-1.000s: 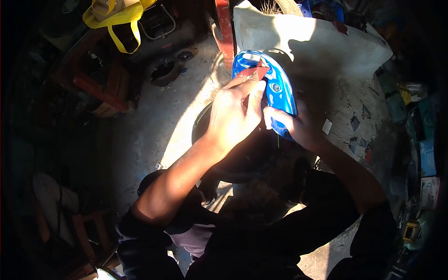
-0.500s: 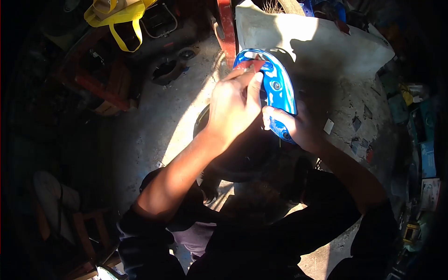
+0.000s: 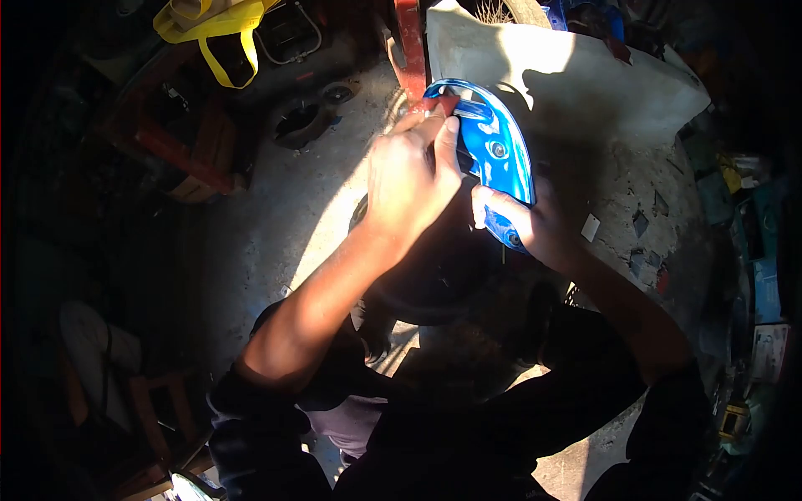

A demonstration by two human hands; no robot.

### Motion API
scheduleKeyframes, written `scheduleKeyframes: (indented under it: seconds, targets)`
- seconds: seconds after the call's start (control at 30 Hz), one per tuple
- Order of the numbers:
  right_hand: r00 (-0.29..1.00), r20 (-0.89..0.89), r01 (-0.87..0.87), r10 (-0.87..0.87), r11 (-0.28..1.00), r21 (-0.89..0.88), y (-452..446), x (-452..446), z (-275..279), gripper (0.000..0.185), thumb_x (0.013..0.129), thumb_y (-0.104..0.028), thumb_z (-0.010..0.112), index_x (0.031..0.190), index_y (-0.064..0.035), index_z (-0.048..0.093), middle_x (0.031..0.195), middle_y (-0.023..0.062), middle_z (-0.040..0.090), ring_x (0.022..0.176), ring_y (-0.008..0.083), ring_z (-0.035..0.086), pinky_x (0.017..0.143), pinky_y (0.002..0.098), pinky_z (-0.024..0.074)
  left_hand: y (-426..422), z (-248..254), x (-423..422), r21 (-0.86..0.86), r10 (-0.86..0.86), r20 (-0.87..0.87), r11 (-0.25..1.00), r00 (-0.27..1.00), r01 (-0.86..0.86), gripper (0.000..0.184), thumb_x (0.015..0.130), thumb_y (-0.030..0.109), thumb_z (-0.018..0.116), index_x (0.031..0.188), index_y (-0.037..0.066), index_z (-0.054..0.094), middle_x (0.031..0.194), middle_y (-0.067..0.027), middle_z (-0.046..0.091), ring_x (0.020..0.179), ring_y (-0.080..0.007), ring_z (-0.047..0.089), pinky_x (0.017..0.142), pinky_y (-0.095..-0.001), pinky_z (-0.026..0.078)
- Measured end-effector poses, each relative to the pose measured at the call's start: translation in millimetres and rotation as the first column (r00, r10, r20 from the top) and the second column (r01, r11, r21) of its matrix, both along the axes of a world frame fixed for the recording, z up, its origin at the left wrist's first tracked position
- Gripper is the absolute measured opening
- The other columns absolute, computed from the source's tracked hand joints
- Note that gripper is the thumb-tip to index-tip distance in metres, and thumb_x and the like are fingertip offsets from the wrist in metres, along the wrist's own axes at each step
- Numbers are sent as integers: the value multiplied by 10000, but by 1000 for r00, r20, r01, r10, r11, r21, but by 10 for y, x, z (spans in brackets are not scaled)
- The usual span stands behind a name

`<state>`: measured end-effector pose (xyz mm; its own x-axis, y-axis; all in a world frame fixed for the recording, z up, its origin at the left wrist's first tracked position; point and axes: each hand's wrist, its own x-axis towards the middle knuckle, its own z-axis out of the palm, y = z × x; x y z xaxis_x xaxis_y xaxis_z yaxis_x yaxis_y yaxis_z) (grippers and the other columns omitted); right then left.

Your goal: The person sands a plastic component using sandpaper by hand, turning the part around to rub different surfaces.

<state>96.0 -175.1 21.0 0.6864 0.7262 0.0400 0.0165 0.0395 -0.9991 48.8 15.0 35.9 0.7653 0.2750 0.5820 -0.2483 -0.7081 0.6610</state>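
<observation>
A glossy blue curved panel [image 3: 507, 174] with round bolt holes, like a motorcycle body part, is held up in front of me. My right hand [image 3: 531, 220] grips its lower end, thumb across the front and the other fingers hidden behind. Pinched in my left hand [image 3: 411, 182] is a small folded piece of red-brown sandpaper [image 3: 449, 103], at the inner edge near the panel's upper end. Whether the sandpaper presses on the surface I cannot tell. Below both hands lies a dark round thing [image 3: 434, 284], deep in shadow.
A large pale curved sheet [image 3: 610, 92] stands behind the panel, beside a red post [image 3: 409, 50]. A yellow bag [image 3: 219, 33] hangs at upper left. Small flat scraps [image 3: 642, 224] litter the concrete floor on the right. Boxes [image 3: 767, 288] line the right edge.
My left hand has shifted slightly left with the sandpaper, off the panel's upper face toward its inner edge. The panel has tilted a little; my right hand keeps its grip.
</observation>
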Motion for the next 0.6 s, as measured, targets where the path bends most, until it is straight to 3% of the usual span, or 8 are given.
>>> scheduleKeyframes:
  seconds: [0.07, 0.13, 0.2, 0.3, 0.33, 0.37, 0.47, 0.6]
  targets:
    - [997, 75, 20, -19, 1000, -13, -28, 63, -61, 139, 1000, -107, 572, 1088, -1, 594, 887, 94, 652, 809, 180, 658, 778, 335, 533, -155, -15, -38, 11, -101, 170, 995, 980, 101, 243, 974, 182, 598, 1019, -4, 749, 919, -231, 718, 764, -382, 708, 707, -433, 561]
    - [988, 151, 27, -21, 999, -40, -39, 77, -48, 136, 1001, -108, 571, 1082, -1, 595, 886, 91, 652, 808, 178, 654, 780, 334, 531, 5, 13, 21, 36, -20, 63, 999, 998, 18, 244, 971, 177, 603, 1036, -8, 749, 923, -233, 719, 760, -384, 710, 708, -426, 564]
    - [1000, -18, 3, -3, 1000, -21, 16, 12, 18, 129, 1001, -101, 566, 1078, -1, 593, 875, 82, 649, 806, 174, 647, 782, 332, 527, 43, 15, 2, 81, 68, -53, 995, 996, -64, 246, 967, 173, 609, 1053, -12, 748, 927, -236, 719, 755, -386, 711, 710, -420, 566]
    - [998, -22, 54, -52, 997, 55, 22, 1, -52, 165, 981, -146, 633, 979, 19, 642, 845, 82, 665, 777, 152, 652, 740, 295, 517, -100, 11, -37, 26, -61, 108, 998, 992, 58, 245, 976, 174, 599, 1080, 13, 752, 939, -224, 728, 780, -368, 719, 722, -428, 573]
    - [998, -21, 57, -56, 997, 53, 1, 18, -46, 165, 981, -146, 633, 979, 19, 642, 845, 82, 665, 777, 152, 652, 740, 295, 517, -145, -43, -22, 112, -127, 248, 988, 960, 102, 254, 1030, 142, 562, 1147, -23, 716, 852, -174, 699, 651, -231, 625, 650, -348, 493]
    - [999, 7, 53, -53, 999, 7, -24, 41, -35, 135, 991, -117, 595, 1031, 11, 614, 860, 83, 654, 793, 162, 650, 757, 314, 521, -119, -65, -4, 107, -126, 250, 989, 960, 102, 254, 1030, 142, 562, 1147, -23, 716, 852, -174, 699, 651, -231, 625, 650, -348, 493]
    - [999, 35, 24, -24, 999, -23, -15, 21, 9, 121, 1002, -83, 555, 1079, 5, 586, 877, 86, 643, 810, 172, 647, 772, 332, 524, 79, 72, 14, -60, 40, -31, 997, 999, -42, 229, 989, 167, 610, 1092, 15, 746, 828, -192, 698, 640, -309, 670, 618, -379, 518]
    - [998, 41, 48, -51, 996, 74, -24, 37, -95, 155, 991, -151, 622, 980, 3, 636, 849, 69, 653, 779, 139, 634, 740, 293, 508, -148, 36, -59, -73, -179, 204, 978, 963, 197, 209, 973, 130, 630, 1094, -3, 737, 746, -189, 644, 628, -270, 636, 590, -365, 483]
